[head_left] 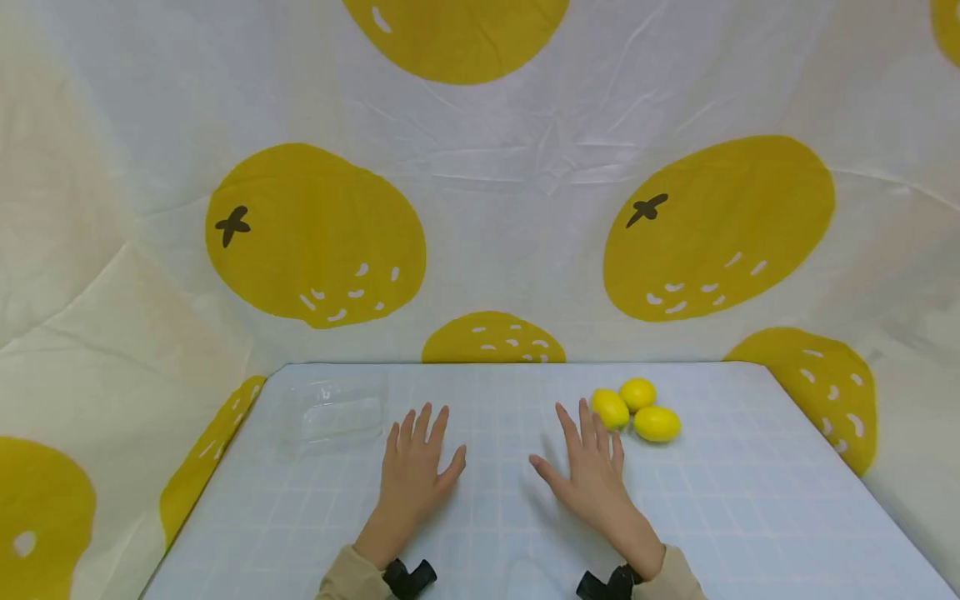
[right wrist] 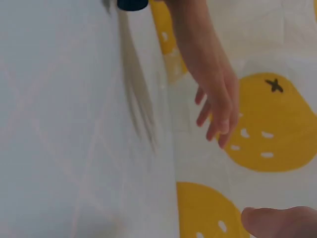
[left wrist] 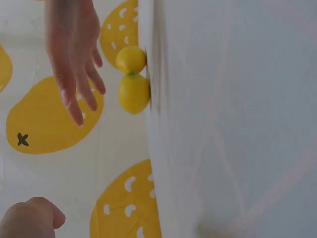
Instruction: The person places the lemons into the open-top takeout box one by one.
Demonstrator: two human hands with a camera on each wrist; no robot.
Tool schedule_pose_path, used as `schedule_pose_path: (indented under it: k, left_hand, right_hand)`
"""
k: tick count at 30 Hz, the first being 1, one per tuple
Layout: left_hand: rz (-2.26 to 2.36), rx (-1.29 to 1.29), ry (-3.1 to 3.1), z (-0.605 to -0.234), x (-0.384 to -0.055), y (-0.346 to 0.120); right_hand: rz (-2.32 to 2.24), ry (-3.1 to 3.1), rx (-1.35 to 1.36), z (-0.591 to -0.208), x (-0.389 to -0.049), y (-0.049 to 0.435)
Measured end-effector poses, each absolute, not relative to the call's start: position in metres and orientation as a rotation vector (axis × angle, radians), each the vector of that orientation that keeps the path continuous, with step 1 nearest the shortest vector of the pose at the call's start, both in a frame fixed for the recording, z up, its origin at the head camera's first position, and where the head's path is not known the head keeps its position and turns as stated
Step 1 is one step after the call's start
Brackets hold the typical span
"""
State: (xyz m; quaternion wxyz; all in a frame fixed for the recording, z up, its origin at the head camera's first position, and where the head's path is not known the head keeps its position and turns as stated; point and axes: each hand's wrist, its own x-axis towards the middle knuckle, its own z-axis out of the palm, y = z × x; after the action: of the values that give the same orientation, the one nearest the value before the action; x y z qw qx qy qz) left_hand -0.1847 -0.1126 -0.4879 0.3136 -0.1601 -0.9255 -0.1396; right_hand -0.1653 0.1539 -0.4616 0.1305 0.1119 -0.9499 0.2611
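Three yellow lemons [head_left: 657, 424] sit grouped on the right side of the table, at the far part. My right hand [head_left: 592, 471] is just left of them, fingers spread and holding nothing; its fingertips overlap the nearest lemon in the head view, and contact cannot be told there. To the left, a clear plastic tray [head_left: 330, 421] lies near the back edge. Close to its right side my left hand [head_left: 412, 471] hovers with straight, spread fingers and nothing in it. The left wrist view shows two lemons [left wrist: 133, 93] beyond the right hand [left wrist: 74, 54].
A pale table [head_left: 480, 517] with a faint grid pattern lies under both hands. Behind it hangs a white cloth [head_left: 517, 242] printed with large yellow fruit, which also covers the sides. Dark wrist cameras [head_left: 409, 578] are strapped on both wrists.
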Motion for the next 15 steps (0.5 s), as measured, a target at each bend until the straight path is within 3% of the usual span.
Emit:
schedule_pose_path:
  k: [15]
  left_hand:
    - [-0.651,-0.345,-2.248,-0.471,-0.193,-0.161]
  right_hand:
    - [1.177,-2.803,0.318,-0.425,-0.172,0.123]
